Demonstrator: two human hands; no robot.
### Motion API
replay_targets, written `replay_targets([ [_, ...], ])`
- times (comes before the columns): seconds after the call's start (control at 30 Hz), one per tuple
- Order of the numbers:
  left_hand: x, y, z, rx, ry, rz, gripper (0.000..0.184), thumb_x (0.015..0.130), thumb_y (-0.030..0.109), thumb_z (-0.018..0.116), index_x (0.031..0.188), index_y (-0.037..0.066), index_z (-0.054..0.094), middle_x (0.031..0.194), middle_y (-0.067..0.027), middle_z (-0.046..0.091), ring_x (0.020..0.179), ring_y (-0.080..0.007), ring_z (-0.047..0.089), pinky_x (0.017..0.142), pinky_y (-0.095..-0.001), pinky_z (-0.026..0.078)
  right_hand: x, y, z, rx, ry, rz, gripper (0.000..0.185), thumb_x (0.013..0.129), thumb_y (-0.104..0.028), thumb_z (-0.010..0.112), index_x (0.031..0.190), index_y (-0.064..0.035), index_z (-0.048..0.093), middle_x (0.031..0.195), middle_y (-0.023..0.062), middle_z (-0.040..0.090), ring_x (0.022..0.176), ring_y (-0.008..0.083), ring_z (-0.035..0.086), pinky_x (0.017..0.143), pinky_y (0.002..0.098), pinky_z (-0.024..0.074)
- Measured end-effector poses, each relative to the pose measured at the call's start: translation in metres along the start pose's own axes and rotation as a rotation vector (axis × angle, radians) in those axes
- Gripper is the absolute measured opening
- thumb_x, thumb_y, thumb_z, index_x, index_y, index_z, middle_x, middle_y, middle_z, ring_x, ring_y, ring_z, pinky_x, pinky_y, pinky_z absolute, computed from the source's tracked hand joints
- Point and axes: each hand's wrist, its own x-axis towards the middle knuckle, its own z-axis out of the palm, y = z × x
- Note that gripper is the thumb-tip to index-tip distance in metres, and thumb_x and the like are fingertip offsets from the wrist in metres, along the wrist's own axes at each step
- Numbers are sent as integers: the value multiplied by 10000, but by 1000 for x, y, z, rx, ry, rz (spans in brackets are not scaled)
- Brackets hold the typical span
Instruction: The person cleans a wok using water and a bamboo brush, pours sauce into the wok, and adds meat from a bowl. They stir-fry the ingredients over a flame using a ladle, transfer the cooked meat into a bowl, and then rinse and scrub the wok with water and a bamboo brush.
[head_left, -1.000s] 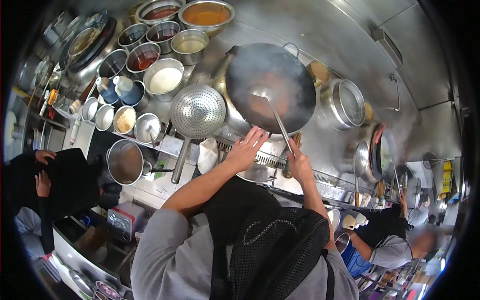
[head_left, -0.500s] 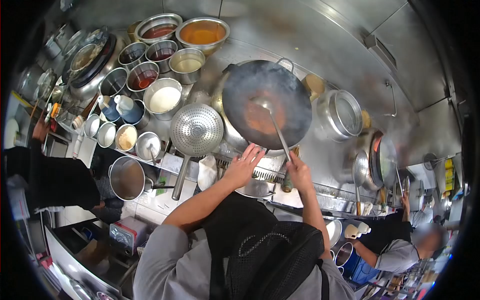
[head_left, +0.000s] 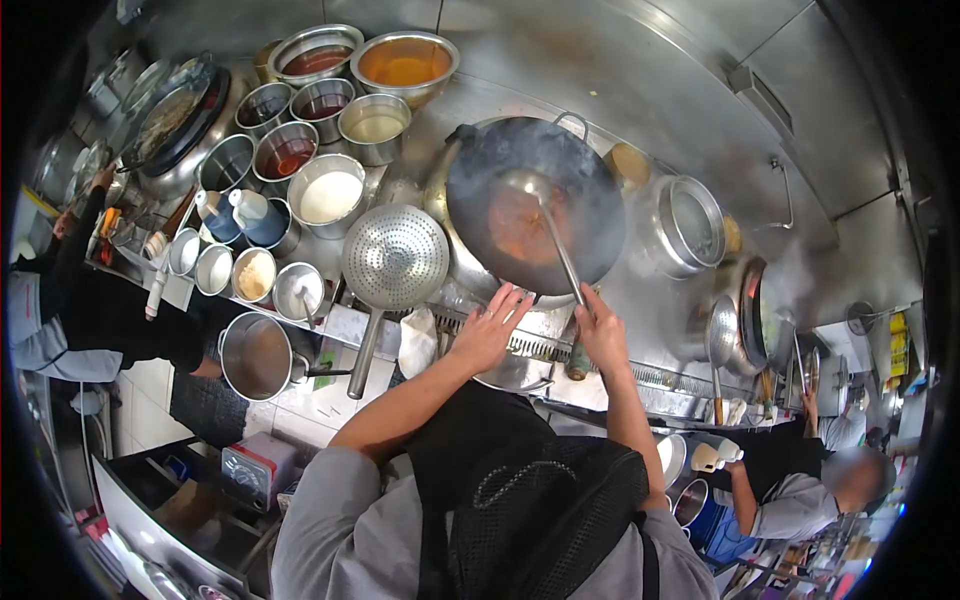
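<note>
A steaming black wok (head_left: 590,240) sits on the stove, with reddish food (head_left: 520,222) in its middle. The metal ladle (head_left: 560,240) dips its bowl into the wok at the upper edge of that food. My right hand (head_left: 602,328) is closed on the ladle's handle end. At the wok's near rim is my left hand (head_left: 490,328), its fingers stretched out and spread, holding nothing; whether the fingertips touch the rim cannot be made out. A perforated skimmer (head_left: 396,258) lies left of the wok. Beside my left wrist is a white cloth (head_left: 418,342).
Metal pots of sauces (head_left: 325,192) and squeeze bottles (head_left: 257,217) crowd the left. A pot of brown liquid (head_left: 256,358) stands below them. Right of the wok sits a steel pot (head_left: 690,228). One co-worker (head_left: 800,500) is at the right, another (head_left: 110,318) at the left.
The ladle bowl has moved up and slightly left in the wok since half a second ago. My left hand stays at the rim. The left co-worker now reaches toward the far-left wok.
</note>
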Motion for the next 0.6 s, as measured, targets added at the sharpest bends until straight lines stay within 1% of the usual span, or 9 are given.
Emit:
replay_targets([
  [0.03,0,0,-1,-3,-3,1,860,903,46,594,1675,149,231,1753,-73,176,1639,-259,94,1152,-618,416,0,-2,8,-51,115,-120,433,1004,-177,669,1428,-97,636,1099,299,726,1001,481,710,867,516,564],
  [0.07,1,0,-2,-9,-9,3,854,906,46,590,1675,148,232,1752,-74,180,1639,-259,94,1151,-620,416,5,0,15,-53,114,-117,433,1004,-177,669,1428,-97,636,1099,299,726,1001,481,710,867,516,564],
  [0.17,-1,-3,3,4,25,26,826,903,45,588,1659,136,267,1733,-82,208,1631,-273,124,1127,-608,444,20,26,37,-232,102,31,436,1002,-169,670,1434,-115,638,1089,301,725,995,486,706,854,513,566],
  [0.23,2,-6,5,23,74,40,805,897,44,591,1644,125,301,1716,-90,231,1624,-287,154,1104,-593,472,31,51,32,-128,105,-182,437,1004,-158,666,1435,-92,636,1149,298,722,1042,474,710,897,490,570],
  [0.27,3,-7,5,25,76,45,800,896,41,586,1641,123,305,1715,-90,232,1623,-287,158,1101,-593,474,37,58,23,-131,100,-192,437,1004,-158,666,1435,-92,636,1149,298,722,1042,474,710,897,490,570],
  [0.3,0,-8,6,26,69,53,796,896,39,582,1638,121,309,1715,-91,232,1622,-287,162,1097,-594,477,37,55,11,11,40,-78,438,1006,-157,665,1434,-71,632,1188,296,714,1072,458,711,917,478,568],
  [0.4,0,-9,6,6,83,55,793,892,28,573,1636,118,313,1714,-92,230,1619,-291,172,1093,-597,480,31,30,-5,142,-15,53,448,1015,-164,655,1429,0,612,1269,313,686,1143,424,707,950,455,561],
  [0.47,0,-7,3,7,73,53,790,892,23,570,1634,116,315,1711,-93,233,1618,-294,177,1088,-600,483,30,31,2,26,161,-131,451,1015,-185,660,1447,-63,616,1253,334,679,1154,439,695,952,453,558],
  [0.6,-1,-6,2,7,103,67,797,884,13,575,1632,111,318,1697,-98,249,1612,-303,187,1080,-604,488,29,42,28,-116,148,-5,469,1010,-210,673,1470,-143,612,1207,322,699,1107,460,701,923,476,559],
])
